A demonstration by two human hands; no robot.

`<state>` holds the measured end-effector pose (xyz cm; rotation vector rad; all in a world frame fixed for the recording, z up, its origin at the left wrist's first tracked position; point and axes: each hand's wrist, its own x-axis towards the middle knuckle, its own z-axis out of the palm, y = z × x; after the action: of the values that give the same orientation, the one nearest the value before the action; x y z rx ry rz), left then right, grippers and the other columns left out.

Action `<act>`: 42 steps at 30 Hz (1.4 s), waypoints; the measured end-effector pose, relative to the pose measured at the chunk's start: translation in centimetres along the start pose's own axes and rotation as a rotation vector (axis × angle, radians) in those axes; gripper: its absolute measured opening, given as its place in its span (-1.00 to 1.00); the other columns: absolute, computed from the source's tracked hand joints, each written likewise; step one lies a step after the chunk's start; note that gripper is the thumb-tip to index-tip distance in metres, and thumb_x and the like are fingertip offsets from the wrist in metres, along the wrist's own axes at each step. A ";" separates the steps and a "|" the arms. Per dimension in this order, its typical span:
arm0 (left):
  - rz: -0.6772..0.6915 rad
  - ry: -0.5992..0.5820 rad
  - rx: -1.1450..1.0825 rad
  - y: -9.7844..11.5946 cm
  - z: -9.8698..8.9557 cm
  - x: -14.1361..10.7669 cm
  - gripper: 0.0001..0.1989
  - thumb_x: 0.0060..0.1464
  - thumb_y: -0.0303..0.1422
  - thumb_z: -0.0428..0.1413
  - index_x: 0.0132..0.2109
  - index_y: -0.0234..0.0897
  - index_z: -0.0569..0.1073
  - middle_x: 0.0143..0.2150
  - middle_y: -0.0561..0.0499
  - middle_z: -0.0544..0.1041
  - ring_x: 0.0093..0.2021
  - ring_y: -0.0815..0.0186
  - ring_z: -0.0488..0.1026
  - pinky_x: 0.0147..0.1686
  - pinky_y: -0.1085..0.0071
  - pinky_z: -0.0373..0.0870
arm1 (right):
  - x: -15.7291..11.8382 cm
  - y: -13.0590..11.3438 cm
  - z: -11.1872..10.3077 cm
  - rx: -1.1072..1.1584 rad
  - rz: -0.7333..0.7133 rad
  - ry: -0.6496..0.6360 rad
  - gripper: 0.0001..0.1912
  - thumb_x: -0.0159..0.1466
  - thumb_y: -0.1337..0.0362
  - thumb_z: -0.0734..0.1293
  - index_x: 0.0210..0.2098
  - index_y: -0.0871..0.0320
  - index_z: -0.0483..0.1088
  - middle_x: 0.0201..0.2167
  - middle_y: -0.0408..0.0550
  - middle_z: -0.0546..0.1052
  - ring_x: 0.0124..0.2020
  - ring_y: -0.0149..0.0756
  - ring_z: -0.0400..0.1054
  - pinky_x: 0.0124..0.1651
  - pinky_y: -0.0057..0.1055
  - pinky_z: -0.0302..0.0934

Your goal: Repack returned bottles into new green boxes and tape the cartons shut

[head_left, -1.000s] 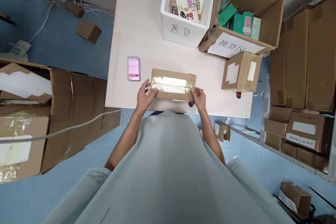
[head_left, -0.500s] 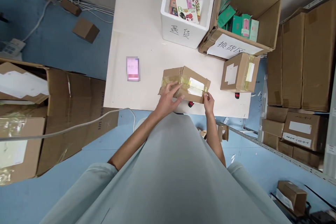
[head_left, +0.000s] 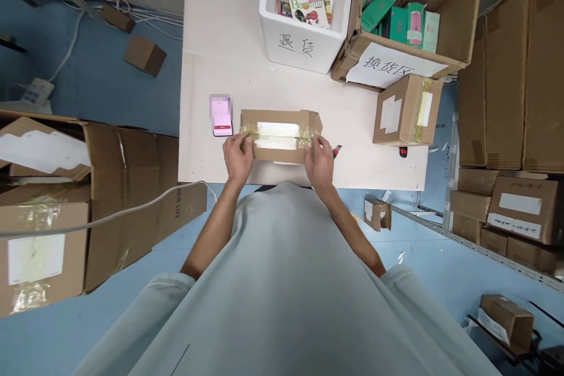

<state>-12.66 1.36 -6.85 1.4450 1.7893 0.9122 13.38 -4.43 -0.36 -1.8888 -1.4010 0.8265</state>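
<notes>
A small cardboard box [head_left: 277,154] lies on the white table [head_left: 207,158] in front of me, its long side facing me. White labels and clear yellowish tape run along its top. My left hand [head_left: 239,157] grips the left end, thumb and fingers at the taped edge. At the other end my right hand [head_left: 319,160] holds the box near its taped corner. Just right of that hand lies a red and black box cutter [head_left: 337,151], partly hidden. A phone [head_left: 221,116] with a pink, blurred screen rests left of the box.
A white foam bin [head_left: 304,50] holding booklets and a large carton [head_left: 458,29] of green boxes stand at the back. Another taped box [head_left: 390,111] sits at the table's right, a red-black object beneath its edge. Cartons [head_left: 118,188] stand left; a shelf with boxes [head_left: 513,211] is right.
The box has been turned and shifted left, so its long side now faces me. My left hand moved to its left end, my right hand to its right end.
</notes>
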 end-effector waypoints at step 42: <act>-0.086 -0.259 -0.081 1.5 -0.1 -0.5 -0.54 0.27 -0.05 0.26 0.14 -0.23 0.75 0.27 -0.18 0.73 0.31 -0.05 0.65 0.41 0.04 0.52 | -0.7 9.1 -2.7 0.085 0.271 0.165 -0.44 0.44 -0.30 0.34 -0.09 0.08 0.55 0.03 0.15 0.70 0.06 -0.02 0.62 0.25 -0.06 0.54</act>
<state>-11.82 1.10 -5.53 1.3570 1.5923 0.7099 20.50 -7.52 -5.85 -2.0577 -1.0098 0.8214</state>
